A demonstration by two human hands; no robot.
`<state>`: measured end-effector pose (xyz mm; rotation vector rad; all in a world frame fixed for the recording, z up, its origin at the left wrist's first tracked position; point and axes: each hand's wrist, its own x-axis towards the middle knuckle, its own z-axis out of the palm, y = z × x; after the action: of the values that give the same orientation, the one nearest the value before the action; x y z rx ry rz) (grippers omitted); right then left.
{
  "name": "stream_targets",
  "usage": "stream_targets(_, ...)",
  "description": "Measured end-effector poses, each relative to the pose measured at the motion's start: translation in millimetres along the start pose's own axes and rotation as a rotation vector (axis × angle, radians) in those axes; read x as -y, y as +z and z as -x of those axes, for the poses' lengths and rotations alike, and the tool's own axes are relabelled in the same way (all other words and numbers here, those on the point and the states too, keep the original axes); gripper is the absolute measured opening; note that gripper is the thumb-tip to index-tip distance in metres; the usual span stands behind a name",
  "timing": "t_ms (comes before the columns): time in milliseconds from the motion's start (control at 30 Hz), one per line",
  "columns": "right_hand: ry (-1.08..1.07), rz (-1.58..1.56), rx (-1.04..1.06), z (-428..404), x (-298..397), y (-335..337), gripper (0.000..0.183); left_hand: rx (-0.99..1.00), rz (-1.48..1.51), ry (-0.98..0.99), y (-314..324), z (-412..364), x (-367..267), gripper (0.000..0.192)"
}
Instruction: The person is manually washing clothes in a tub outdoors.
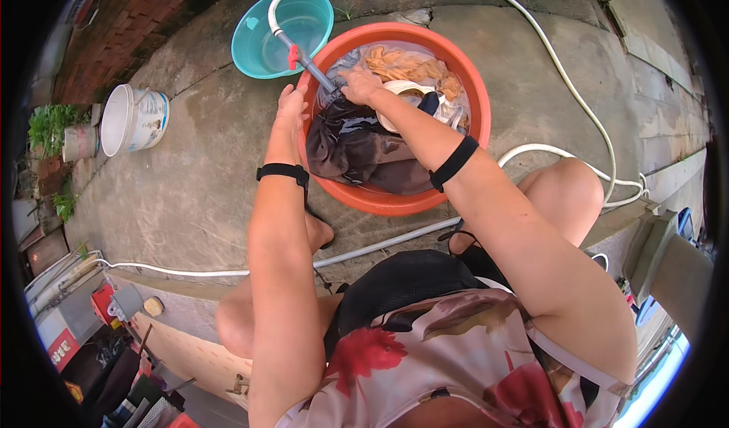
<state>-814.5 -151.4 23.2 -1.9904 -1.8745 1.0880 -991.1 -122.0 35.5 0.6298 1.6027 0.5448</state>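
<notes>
An orange-red plastic tub point(484, 109) holds wet laundry in water before me. Dark brown cloth point(393, 166) fills its near side, with orange-tan cloth point(398, 63) at the far side. Pale cloth point(342, 63) lies at the far left, and a cream-rimmed item point(390, 117) sits among the clothes. My right hand point(361, 85) is over the laundry, fingers bent down at the cloth; whether they grip it is unclear. My left hand point(292, 108) is at the tub's left rim, fingers apart and holding nothing. A grey pipe point(316, 72) with a red-handled valve point(293, 56) slants into the tub between my hands.
A white hose point(547, 40) runs from the pipe around the tub's right side. Behind the tub's left side stands a turquoise basin point(245, 46). A white bucket point(136, 120) is farther left on the concrete floor point(188, 200). A grey pipe point(387, 243) crosses the ground near my feet.
</notes>
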Motion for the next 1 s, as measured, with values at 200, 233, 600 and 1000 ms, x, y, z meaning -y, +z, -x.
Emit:
stream_targets(200, 0.107, 0.015, -0.221, 36, -81, -35, 0.037, 0.029, -0.196, -0.056, -16, 29, 25, 0.060)
stream_targets(233, 0.124, 0.019, -0.245, 40, -88, -49, 0.037, 0.060, -0.182, -0.087, -19, 33, 24, 0.062)
stream_targets(600, 0.271, 0.317, -0.894, 234, -141, -374, 0.038, -0.131, -0.242, 0.180, -229, 136, -100, 0.064)
stream_targets(1000, 1.611, 0.147, -0.896, 718, -407, -242, 0.067, -0.344, 0.131, -0.132, -211, 252, 104, 0.050)
